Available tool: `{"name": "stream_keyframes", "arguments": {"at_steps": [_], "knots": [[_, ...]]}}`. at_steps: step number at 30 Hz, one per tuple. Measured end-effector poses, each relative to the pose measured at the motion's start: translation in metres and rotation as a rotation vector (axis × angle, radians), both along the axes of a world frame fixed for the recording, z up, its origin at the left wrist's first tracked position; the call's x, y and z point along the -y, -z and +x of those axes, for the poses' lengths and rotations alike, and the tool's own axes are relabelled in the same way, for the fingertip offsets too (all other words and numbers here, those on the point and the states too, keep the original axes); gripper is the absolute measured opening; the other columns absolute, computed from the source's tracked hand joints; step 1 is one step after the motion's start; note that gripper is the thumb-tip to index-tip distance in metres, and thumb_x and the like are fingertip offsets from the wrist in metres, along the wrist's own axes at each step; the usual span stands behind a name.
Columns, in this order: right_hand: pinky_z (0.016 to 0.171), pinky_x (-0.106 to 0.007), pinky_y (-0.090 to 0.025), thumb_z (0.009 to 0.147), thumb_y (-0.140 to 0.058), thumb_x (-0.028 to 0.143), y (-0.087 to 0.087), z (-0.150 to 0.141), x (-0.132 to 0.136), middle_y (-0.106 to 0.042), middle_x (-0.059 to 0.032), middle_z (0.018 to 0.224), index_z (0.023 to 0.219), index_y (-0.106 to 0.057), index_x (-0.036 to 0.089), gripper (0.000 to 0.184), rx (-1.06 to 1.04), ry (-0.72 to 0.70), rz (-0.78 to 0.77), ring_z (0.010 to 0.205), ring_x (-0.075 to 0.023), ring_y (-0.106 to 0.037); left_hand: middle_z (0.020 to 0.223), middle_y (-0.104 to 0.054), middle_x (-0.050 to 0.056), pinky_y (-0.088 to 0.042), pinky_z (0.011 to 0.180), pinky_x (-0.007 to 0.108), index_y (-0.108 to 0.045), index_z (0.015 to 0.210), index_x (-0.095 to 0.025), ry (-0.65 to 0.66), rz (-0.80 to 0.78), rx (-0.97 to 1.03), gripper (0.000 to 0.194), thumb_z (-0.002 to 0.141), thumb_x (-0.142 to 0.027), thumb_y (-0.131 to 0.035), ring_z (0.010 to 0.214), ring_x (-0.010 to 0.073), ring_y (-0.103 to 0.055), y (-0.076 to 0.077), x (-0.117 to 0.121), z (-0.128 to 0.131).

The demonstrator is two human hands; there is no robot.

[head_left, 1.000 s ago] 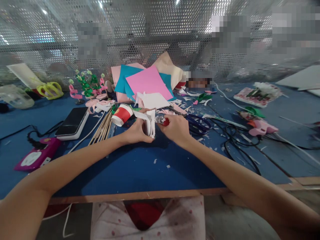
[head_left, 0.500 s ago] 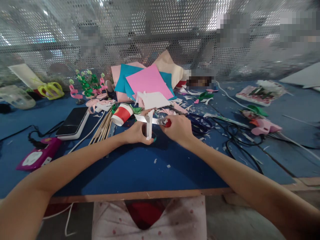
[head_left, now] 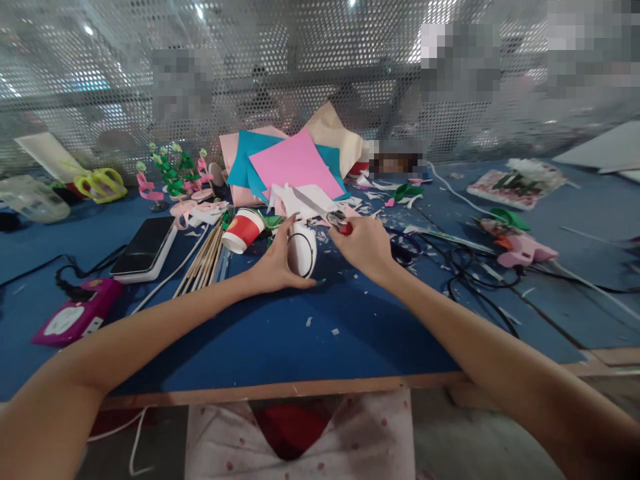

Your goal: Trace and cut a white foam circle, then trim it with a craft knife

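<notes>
Here we are in the head view, and our left hand [head_left: 275,267] has thumb and fingers spread around a round white cup-like piece [head_left: 301,257], gripping it just above the blue tabletop [head_left: 280,360], near the middle of the workspace. We see its hollow side, with a dark curved line running around it. Over on the right, our right hand [head_left: 364,247] is closed around a small red-and-silver hand tool [head_left: 344,227], its metal end aimed at the white piece but apart from it (knife or cutter, we can't quite tell!).

So how far along are we? Cutting looks well under way, we'd judge: torn-looking white paper scraps [head_left: 309,322] dot the table, and the white piece itself seems partly worked, though we can't say how much of it remains. Curled pink-and-green paper figures [head_left: 174,173] stand at the back left, apparently finished. Just beyond our left fingers, a red-and-white paper cup [head_left: 243,230] lies tilted, seemingly uncut, near a bundle of thin wooden sticks [head_left: 203,263]. Behind it all, the flat square pink sheet [head_left: 297,167] and teal sheets [head_left: 249,157] look largely unused.
</notes>
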State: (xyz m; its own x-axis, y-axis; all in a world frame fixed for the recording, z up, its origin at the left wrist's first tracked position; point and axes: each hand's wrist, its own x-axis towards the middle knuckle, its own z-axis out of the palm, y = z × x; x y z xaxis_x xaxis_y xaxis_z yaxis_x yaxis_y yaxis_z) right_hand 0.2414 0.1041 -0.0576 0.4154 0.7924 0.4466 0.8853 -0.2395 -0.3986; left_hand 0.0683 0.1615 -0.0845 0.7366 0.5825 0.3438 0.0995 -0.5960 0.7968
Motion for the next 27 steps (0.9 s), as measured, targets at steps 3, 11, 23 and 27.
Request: {"name": "stream_keyframes", "arguments": {"at_steps": [3, 11, 23, 27], "knots": [[0.052, -0.027, -0.03, 0.072, -0.058, 0.04, 0.003, 0.008, -0.004, -0.058, -0.0063, 0.06, 0.055, -0.053, 0.019, 0.028, 0.069, 0.022, -0.024, 0.06, -0.0186, -0.053, 0.141, -0.024, 0.02, -0.021, 0.112, 0.055, -0.013, 0.139, -0.017, -0.055, -0.075, 0.06, 0.118, 0.047, -0.034, -0.085, 0.136, 0.0369, -0.021, 0.003, -0.004, 0.001], [0.053, -0.027, -0.029, 0.083, -0.047, 0.05, 0.003, 0.016, -0.008, -0.055, -0.0038, 0.058, 0.064, -0.051, 0.019, 0.036, 0.027, -0.097, -0.015, 0.058, -0.017, -0.052, 0.142, -0.024, 0.016, -0.018, 0.113, 0.054, -0.005, 0.14, -0.023, -0.004, -0.138, 0.189, 0.118, 0.054, -0.041, -0.083, 0.139, 0.0326, -0.018, 0.007, -0.01, 0.003], [0.055, -0.025, -0.03, 0.073, -0.048, 0.028, 0.018, 0.024, -0.011, -0.049, -0.0007, 0.055, 0.061, -0.044, 0.021, 0.015, 0.221, -0.539, 0.134, 0.054, -0.0139, -0.045, 0.139, -0.03, 0.018, -0.019, 0.113, 0.052, -0.009, 0.14, -0.018, -0.17, -0.171, 0.156, 0.123, 0.047, -0.043, -0.085, 0.135, 0.0351, -0.025, 0.008, -0.013, 0.005], [0.057, -0.025, -0.032, 0.069, -0.048, 0.025, 0.023, 0.021, -0.01, -0.055, -0.0021, 0.059, 0.064, -0.05, 0.021, 0.007, 0.278, -0.597, 0.162, 0.059, -0.0156, -0.049, 0.131, -0.041, 0.017, -0.024, 0.112, 0.051, -0.021, 0.132, -0.014, -0.134, -0.206, 0.187, 0.111, 0.046, -0.039, -0.085, 0.13, 0.0337, -0.034, 0.008, -0.011, 0.006]]}}
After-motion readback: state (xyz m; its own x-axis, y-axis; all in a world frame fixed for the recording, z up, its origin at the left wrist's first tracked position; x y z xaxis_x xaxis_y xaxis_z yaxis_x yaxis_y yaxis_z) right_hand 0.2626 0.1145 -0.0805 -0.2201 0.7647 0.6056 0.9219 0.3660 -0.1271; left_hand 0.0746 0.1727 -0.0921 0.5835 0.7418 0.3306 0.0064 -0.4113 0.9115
